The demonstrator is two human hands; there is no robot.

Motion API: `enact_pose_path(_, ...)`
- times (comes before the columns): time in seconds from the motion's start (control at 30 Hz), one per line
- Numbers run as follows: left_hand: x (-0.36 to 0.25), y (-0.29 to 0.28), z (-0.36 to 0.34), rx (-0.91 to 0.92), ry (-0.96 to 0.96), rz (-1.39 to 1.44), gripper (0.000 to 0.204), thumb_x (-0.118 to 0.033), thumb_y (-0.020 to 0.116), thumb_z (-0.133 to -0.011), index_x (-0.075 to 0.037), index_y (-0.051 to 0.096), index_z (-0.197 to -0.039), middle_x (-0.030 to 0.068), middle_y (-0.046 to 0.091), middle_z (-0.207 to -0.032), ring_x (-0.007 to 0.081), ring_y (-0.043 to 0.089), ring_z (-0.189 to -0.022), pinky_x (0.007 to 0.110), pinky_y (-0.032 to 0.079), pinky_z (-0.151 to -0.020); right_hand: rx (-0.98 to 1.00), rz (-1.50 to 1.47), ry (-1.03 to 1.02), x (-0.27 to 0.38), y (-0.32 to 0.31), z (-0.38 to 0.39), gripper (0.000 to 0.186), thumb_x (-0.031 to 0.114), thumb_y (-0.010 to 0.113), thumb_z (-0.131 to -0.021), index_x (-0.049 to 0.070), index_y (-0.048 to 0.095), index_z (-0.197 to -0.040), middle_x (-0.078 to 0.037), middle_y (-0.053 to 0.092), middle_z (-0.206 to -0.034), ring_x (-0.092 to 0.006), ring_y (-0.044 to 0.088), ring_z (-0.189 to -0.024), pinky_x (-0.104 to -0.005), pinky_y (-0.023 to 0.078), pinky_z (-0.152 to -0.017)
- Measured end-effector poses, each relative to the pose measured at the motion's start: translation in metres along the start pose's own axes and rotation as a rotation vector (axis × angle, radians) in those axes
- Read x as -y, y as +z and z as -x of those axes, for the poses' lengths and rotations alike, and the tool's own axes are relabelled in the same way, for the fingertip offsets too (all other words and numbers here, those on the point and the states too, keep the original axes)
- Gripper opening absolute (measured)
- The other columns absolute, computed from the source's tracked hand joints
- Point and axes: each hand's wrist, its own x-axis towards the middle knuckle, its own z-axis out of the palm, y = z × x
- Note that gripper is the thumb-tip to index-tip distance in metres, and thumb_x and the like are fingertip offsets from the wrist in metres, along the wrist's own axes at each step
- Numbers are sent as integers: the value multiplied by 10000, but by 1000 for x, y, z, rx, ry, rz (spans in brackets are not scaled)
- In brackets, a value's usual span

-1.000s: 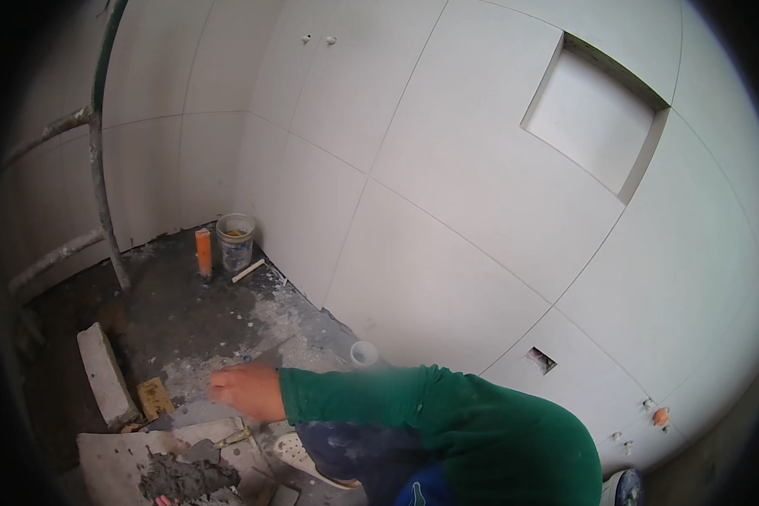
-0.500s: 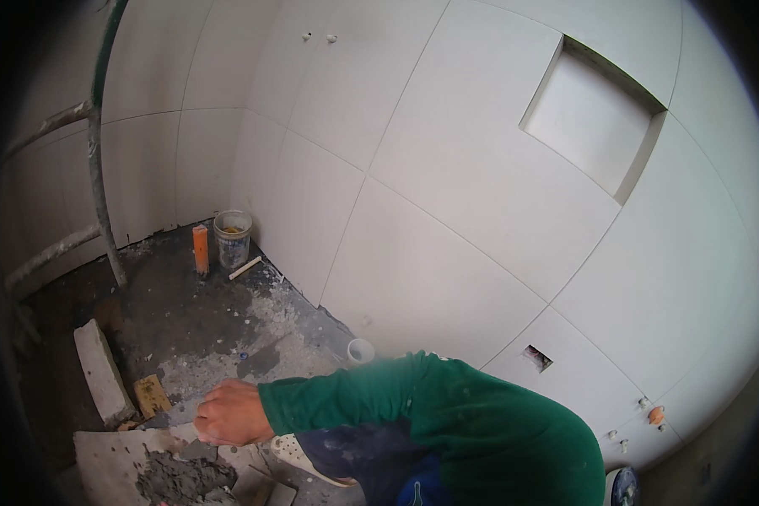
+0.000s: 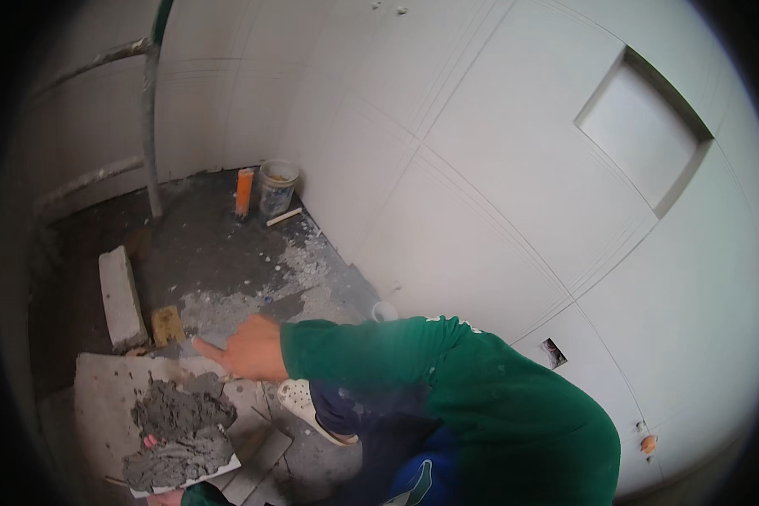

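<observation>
Two hands are at work, both low in the head view. The left hand (image 3: 164, 497) is cut off by the lower edge; only a sliver and a green cuff show under the slab (image 3: 101, 388), so whether it grips or merely props cannot be told. The slab lies on the floor (image 3: 211, 244) and carries a heap of grey mortar (image 3: 177, 426) on its near end, with a small pink speck in the heap that cannot be identified. The right hand (image 3: 246, 347) reaches across from the right, fingers curled tight around what appears to be a trowel (image 3: 204, 341). Its grey blade rests at the slab's far edge, apart from the heap.

Judgement: the step in hand is working the mortar on the slab. The next move calls for bringing the blade down into the heap and lifting a load cleanly without spilling over the slab's edge.

A white shoe (image 3: 299, 401) stands just beside the slab. Farther off lie a pale brick (image 3: 120, 295) and a yellow block (image 3: 167, 323), near each other. At the foot of the tiled wall (image 3: 447, 169) stand a bucket (image 3: 277, 185) and an orange tube (image 3: 244, 192). The trowel's handle is hidden within the fist; the person's body masks the floor at lower right.
</observation>
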Motion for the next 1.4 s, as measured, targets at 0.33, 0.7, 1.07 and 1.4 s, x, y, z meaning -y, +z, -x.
enact_pose_path(0.33,-34,-19,27,-132,171,13,838,-643,316,-872,-90,201,-1490,239,291,-1482,394,316,-1357,541,237,-1096,34,14,-132,0,27,-26,97,86,609,-738,47,669,-804,-131,678,-815,-300,671,-795,-395,524,-644)
enact_pose_path(0.7,-36,48,51,-349,165,-54,990,-751,260,-835,-7,173,-1482,167,197,-1542,327,183,-1428,511,188,-1128,209,-210,-437,-24,67,-109,93,101,611,-724,58,693,-736,-141,689,-797,-309,683,-779,-409,535,-634)
enact_pose_path(1.07,4,264,82,-270,20,-406,929,-635,284,-824,38,198,-1459,195,185,-1539,351,145,-1433,457,89,-1183,275,-596,-45,-79,86,-33,241,113,529,-823,45,668,-1007,-139,682,-857,-311,662,-891,-455,510,-767)
enact_pose_path(1.4,71,446,85,-54,-46,-422,910,-577,505,-836,20,214,-1458,180,252,-1517,314,229,-1411,442,213,-1151,98,-1047,185,-76,34,84,376,96,452,-877,81,507,-1249,-145,641,-864,-327,614,-911,-452,434,-903)
